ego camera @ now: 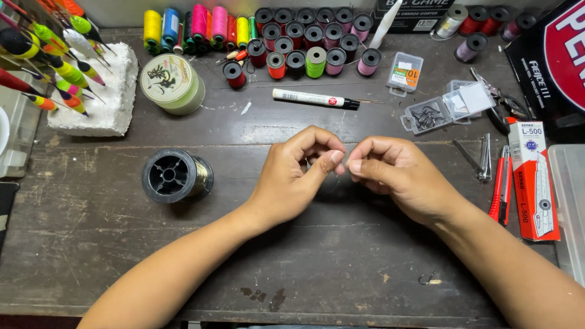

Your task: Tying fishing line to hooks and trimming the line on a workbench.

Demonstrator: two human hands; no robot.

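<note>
Worn matt wooden table [91, 244]

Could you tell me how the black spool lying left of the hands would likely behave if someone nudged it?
The black spool lies on its side on the wooden table, so a nudge across its axis would probably set it rolling. It carries only a thin wrap of dark line, so it is likely light for its size. Its wide plastic flanges look rigid, so it should pick up easily.
</note>
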